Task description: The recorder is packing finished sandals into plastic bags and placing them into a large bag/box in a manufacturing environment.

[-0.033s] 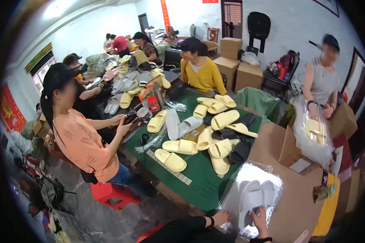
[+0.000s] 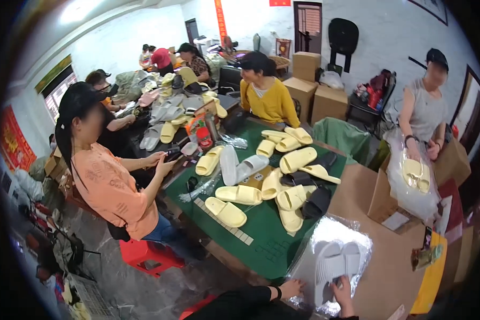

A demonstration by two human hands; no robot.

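Holding a clear bag [image 2: 330, 250] with white slippers [image 2: 333, 269] at the green worktop's [image 2: 261, 226] near edge: left hand [image 2: 293, 289] gripping plastic, right hand [image 2: 342, 290] pinching a slipper.

Yellow slippers [image 2: 240, 194] lie scattered over the green table [image 2: 261, 229] beside cardboard boxes [image 2: 328, 101].
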